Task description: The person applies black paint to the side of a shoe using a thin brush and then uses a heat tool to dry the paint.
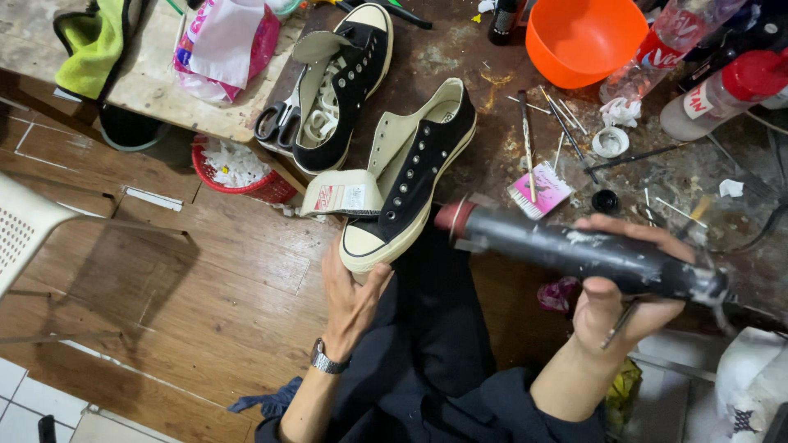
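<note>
Wooden flooring filled the left half of the frame, and a stained, glue-spattered workbench (492,74) took up the upper right. Bench was pretty crowded: an orange bowl (584,37) at the top, two plastic bottles with red caps (714,90) in the upper right corner, thin sticks and brushes (566,123) scattered below them, scissors (277,121) at the bench edge and a second black sneaker (341,82) lying next to them.

Left hand (351,295) had its fingers wrapped under the toe of the black low-top sneaker (410,176), mid-frame. Its long axis ran diagonally, toe toward lower left, heel toward upper right, tongue flopped out to the left.

Right hand (611,299) was closed around a dark cylindrical tool (574,250), lying nearly horizontal, red-tipped end pointing left, close to the sneaker's side.

Open room was mostly lower left over the floor; a red basket (238,168) sat under the bench edge.
</note>
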